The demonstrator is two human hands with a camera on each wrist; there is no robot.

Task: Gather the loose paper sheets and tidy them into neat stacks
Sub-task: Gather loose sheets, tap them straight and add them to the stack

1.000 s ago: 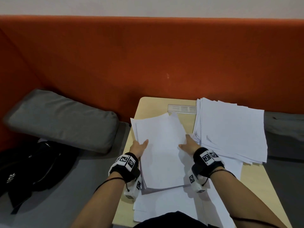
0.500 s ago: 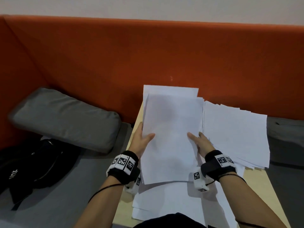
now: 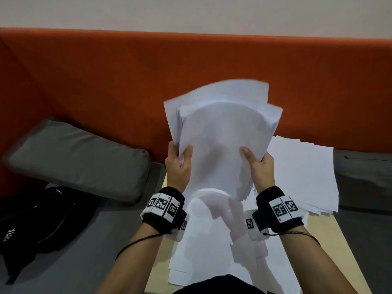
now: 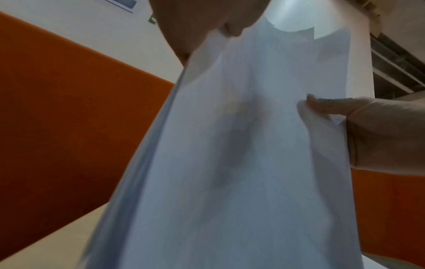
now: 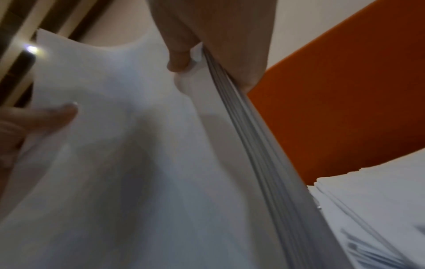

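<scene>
Lifted off the tabletop (image 3: 318, 236) since a second ago, the bundle of sheets (image 3: 222, 149) now stands nearly upright in the air, its top edges fanned and blurred. Each grip holds a side edge: the left hand (image 3: 178, 166) with thumb in front and fingers behind, the right hand (image 3: 259, 166) likewise, thumb pressed on the front sheet. Below lie loose sheets (image 3: 207, 251) on the tabletop, and to the right an uneven pile (image 3: 303, 172). Beside the tabletop rest a grey cushion (image 3: 78, 160) and a black bag (image 3: 40, 219), before an orange backrest (image 3: 106, 81).
</scene>
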